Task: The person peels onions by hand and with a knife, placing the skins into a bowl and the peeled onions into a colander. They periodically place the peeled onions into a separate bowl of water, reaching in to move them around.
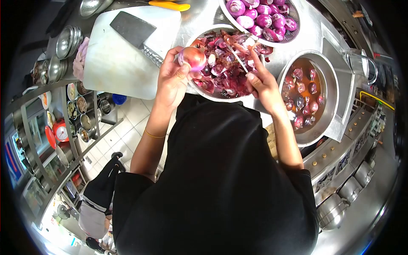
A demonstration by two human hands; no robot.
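My left hand [172,80] is closed around a red onion [192,58], which shows a pale pinkish side and a purple edge. In my right hand [263,83] is a small knife [238,59], its thin blade pointing up and left. Both hands are above a colander [208,94] heaped with dark red onion skins [225,74] and scraps. Beyond it stands a second colander [293,37] full of peeled purple onions [263,20]. To the right, a metal basin [333,87] holds unpeeled onions [306,108] in brownish water.
A white cutting board [110,63] with a cleaver [134,29] on it lies to the left. Near the board are a yellow handle [170,5], a pink cloth [80,59] and stacked metal bowls [68,42]. Another person [100,199] is at the lower left, near shelving.
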